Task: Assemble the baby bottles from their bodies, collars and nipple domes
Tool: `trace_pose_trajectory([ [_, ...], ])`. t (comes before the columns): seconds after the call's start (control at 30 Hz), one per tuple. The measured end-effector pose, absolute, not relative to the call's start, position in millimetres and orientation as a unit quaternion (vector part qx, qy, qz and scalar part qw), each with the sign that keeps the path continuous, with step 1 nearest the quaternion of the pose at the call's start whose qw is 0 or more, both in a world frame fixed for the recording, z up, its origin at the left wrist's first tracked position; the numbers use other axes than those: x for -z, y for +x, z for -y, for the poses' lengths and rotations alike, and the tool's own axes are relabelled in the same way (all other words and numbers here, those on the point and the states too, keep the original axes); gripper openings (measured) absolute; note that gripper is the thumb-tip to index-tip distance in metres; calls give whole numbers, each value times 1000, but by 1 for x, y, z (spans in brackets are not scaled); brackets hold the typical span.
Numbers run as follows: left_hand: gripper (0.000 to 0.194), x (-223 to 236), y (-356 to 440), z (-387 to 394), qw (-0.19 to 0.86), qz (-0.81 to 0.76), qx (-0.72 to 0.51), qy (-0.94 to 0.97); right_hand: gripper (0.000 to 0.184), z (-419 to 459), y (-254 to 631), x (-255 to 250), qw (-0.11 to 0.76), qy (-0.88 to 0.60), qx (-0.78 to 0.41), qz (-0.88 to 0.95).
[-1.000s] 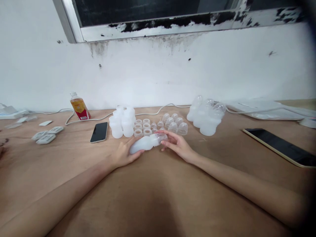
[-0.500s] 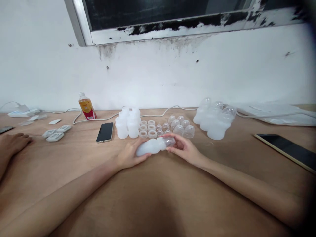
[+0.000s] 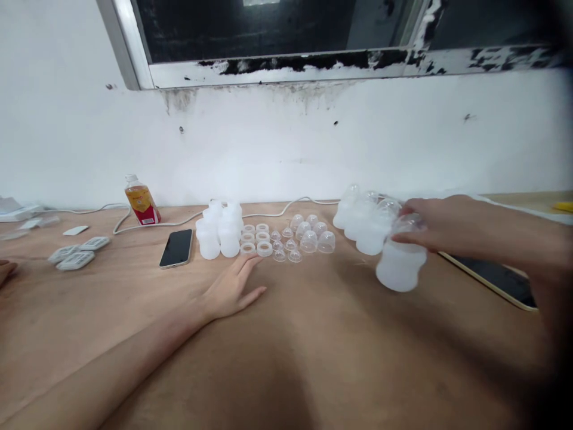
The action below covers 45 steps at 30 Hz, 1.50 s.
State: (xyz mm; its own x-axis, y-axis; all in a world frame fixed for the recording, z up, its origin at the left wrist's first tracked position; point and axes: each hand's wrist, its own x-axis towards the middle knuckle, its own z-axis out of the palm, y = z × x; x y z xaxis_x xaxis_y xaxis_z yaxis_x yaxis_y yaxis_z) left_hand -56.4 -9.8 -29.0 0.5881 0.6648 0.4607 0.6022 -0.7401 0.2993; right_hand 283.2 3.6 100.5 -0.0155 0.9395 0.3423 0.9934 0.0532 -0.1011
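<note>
My right hand [image 3: 441,226] grips an assembled white bottle [image 3: 400,266] by its clear cap, holding it upright just above the wooden table [image 3: 286,358], in front of a group of finished capped bottles [image 3: 364,218]. My left hand [image 3: 230,289] rests flat on the table with fingers spread, holding nothing. Just beyond it stand white bottle bodies [image 3: 219,233], white rings [image 3: 255,237], small clear nipples [image 3: 282,245] and clear dome caps [image 3: 313,234].
A black phone [image 3: 176,247] lies left of the parts. An orange drink bottle [image 3: 141,202] and a white cable [image 3: 277,212] sit by the wall. Grey pads [image 3: 76,254] lie far left, a tablet [image 3: 492,276] at right. Another person's fingers [image 3: 5,272] show at the left edge.
My right hand has carried the bottle from the table's middle to the right, turning it upright. My left hand let go of it and now lies flat.
</note>
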Motion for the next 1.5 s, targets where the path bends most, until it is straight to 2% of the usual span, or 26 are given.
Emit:
trace_pose_trajectory([
  [0.03, 48, 29, -56, 10, 54, -355, -281, 890, 19, -13, 293, -99, 90, -710, 39, 698],
  [0.1, 46, 30, -56, 10, 53, -355, -282, 890, 23, -29, 304, -96, 18, -751, -27, 660],
  [0.17, 45, 30, -57, 10, 54, -356, -280, 890, 26, -40, 306, -96, 29, -772, -51, 633],
  [0.37, 42, 29, -57, 10, 60, -363, -254, 895, 20, -47, 303, -97, 58, -807, -96, 580],
  [0.47, 42, 29, -57, 10, 63, -367, -244, 896, 28, -50, 309, -94, 47, -813, -104, 571],
  [0.6, 42, 29, -56, 10, 68, -369, -230, 898, 57, -42, 305, -100, 5, -812, 26, 583],
  [0.67, 44, 27, -56, 10, 65, -373, -215, 900, 60, -29, 287, -106, 20, -799, 134, 586],
  [0.77, 57, 24, -58, 8, 77, -364, -142, 917, 50, -4, 242, -100, 175, -699, 223, 656],
  [0.8, 62, 24, -59, 8, 85, -351, -110, 926, 45, 3, 225, -92, 220, -638, 197, 711],
  [0.87, 69, 23, -62, 6, 100, -322, -57, 940, 44, 12, 195, -62, 238, -487, 78, 837],
  [0.97, 73, 23, -64, 4, 101, -313, -34, 944, 59, 15, 168, -7, 156, -365, -8, 918],
  [1.03, 73, 25, -64, 4, 96, -322, -34, 941, 61, 13, 161, 21, 113, -357, -47, 926],
  [1.13, 73, 26, -63, 4, 93, -329, -33, 939, 60, 11, 161, 37, 91, -388, -67, 915],
  [1.5, 73, 26, -64, 4, 101, -338, -58, 934, 57, 9, 162, 38, 127, -375, -59, 917],
])
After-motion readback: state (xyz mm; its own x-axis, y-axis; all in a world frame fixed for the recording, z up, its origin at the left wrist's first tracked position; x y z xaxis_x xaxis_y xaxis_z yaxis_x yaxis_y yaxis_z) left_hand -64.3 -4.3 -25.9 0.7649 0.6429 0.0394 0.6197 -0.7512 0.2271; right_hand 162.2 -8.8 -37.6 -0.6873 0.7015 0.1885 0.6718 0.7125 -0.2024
